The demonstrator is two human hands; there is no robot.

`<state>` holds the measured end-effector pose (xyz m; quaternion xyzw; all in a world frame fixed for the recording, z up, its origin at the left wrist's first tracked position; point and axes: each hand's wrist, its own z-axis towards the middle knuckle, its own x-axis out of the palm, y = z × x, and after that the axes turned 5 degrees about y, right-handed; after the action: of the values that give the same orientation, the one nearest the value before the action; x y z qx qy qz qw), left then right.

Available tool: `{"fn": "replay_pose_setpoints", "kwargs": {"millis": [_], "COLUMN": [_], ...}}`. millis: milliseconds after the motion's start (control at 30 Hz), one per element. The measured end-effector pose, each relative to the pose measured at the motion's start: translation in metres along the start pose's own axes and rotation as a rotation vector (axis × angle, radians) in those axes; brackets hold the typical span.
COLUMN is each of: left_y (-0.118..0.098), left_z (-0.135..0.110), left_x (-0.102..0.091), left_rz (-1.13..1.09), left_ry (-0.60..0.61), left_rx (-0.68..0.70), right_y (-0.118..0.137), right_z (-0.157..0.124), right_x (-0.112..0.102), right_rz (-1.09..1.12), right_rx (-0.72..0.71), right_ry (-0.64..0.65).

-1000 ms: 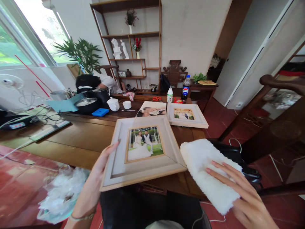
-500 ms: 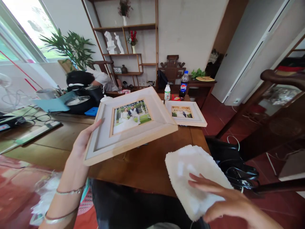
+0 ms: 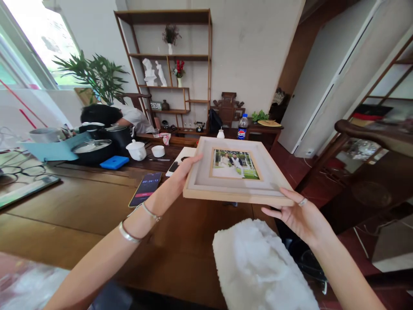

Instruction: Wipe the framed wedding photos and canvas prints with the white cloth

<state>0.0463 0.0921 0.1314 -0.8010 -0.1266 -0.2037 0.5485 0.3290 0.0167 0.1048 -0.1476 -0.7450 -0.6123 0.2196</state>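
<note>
Both hands hold a pale wooden picture frame (image 3: 200, 189) above the table, tilted with its picture side up. Inside its white mat is a photo (image 3: 235, 164) of two people outdoors. My left hand (image 3: 187, 165) grips the left side, thumb on the rim. At the near right corner, my right hand (image 3: 298, 213) has its thumb on top and fingers underneath. A fluffy white cloth (image 3: 261, 262) lies below the frame at the table's near right edge, apart from both hands. The second frame seen earlier is hidden behind the held one.
A phone (image 3: 145, 189) showing a timer lies on the wooden table (image 3: 80, 206). Behind it stand a white teapot (image 3: 136, 150), a white cup (image 3: 158, 150), a blue box (image 3: 114, 162) and black pots. A cola bottle (image 3: 242, 127) stands beyond the frame. Another person bends down at the back left.
The picture frame has moved right and lies flatter. My right hand has left the white cloth and taken hold of the frame's right corner. The view has shifted, bringing the phone into sight.
</note>
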Motion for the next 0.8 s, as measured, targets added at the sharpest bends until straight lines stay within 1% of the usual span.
{"fn": "replay_pose_setpoints", "kwargs": {"millis": [67,133,167,267,333,367,400,467,500,533,600,700,800], "left_y": [0.003,0.004,0.005,0.014,0.029,0.040,0.051,0.074,0.085,0.094,0.109,0.121,0.128], "left_z": [0.016,0.030,0.037,0.053,0.056,0.056,0.055,0.050,0.049,0.048,0.051,0.063,0.074], "left_x": [0.010,0.018,0.021,0.024,0.021,0.018,0.016,0.012,0.011,0.011,0.013,0.021,0.029], "left_rz": [0.034,0.022,-0.016,-0.172,-0.217,-0.207,-0.184,-0.174,-0.192,-0.225,-0.275,-0.308,-0.329], "left_ry": [0.010,0.010,0.016,0.113,0.143,0.139,0.141,0.216,0.189,0.175,0.094,-0.018,-0.065], "left_rx": [-0.039,-0.027,-0.013,-0.028,-0.069,-0.109,-0.184,-0.361,-0.414,-0.434,-0.393,-0.240,-0.117], "right_y": [0.001,0.001,0.001,0.003,0.007,0.009,0.011,0.016,0.018,0.019,0.022,0.022,0.019], "right_z": [0.006,0.013,0.017,0.028,0.034,0.037,0.040,0.045,0.048,0.052,0.061,0.076,0.089], "right_x": [-0.012,-0.025,-0.030,-0.045,-0.052,-0.055,-0.057,-0.062,-0.065,-0.068,-0.074,-0.083,-0.091], "right_rz": [0.043,0.081,0.096,0.110,0.105,0.104,0.104,0.109,0.111,0.112,0.115,0.117,0.112], "right_rx": [0.019,0.010,-0.005,-0.062,-0.100,-0.118,-0.134,-0.163,-0.173,-0.181,-0.189,-0.192,-0.173], "right_ry": [-0.066,-0.132,-0.169,-0.252,-0.273,-0.277,-0.282,-0.292,-0.298,-0.303,-0.317,-0.326,-0.328]}}
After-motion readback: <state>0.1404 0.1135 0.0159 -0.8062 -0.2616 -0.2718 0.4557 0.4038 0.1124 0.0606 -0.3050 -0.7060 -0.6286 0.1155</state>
